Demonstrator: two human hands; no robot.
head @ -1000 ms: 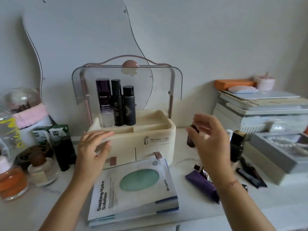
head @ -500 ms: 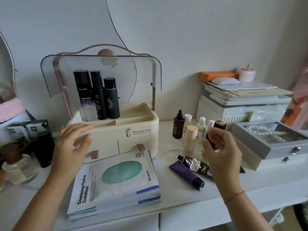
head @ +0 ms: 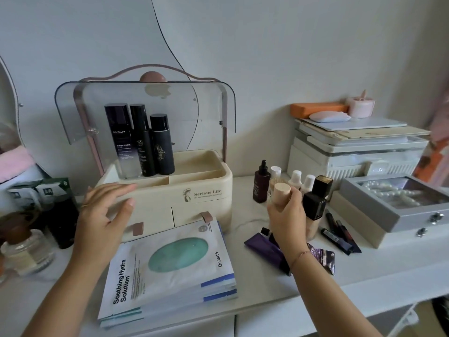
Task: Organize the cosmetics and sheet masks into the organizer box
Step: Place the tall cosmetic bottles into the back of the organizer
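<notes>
At the left of the frame, your left hand (head: 104, 215) reaches to the front left corner of the cream organizer box (head: 199, 200). Its fingers are straight, spread and hold nothing. You cannot tell whether they touch the box or sit just in front of it.

The box stands at centre left on the white surface (head: 255, 285), with its clear lid (head: 184, 110) swung up. Three tall dark bottles (head: 141, 142) stand upright side by side in its rear left compartment.

In front of the box, at lower centre, a stack of sheet masks (head: 170, 263) lies flat, with the top packet touching the box's base.

Right of centre, your right hand (head: 286, 215) has its fingers curled round a pale beige-capped bottle (head: 281, 190), held upright with the cap above the hand.

A dark dropper bottle (head: 261, 183) stands just to the hand's left. A black-capped bottle (head: 314, 206) stands just to its right. A purple tube (head: 264, 249) lies on the surface partly under your wrist.

At the far right sits a grey jewellery box (head: 393, 215) with pearls visible through its top.
</notes>
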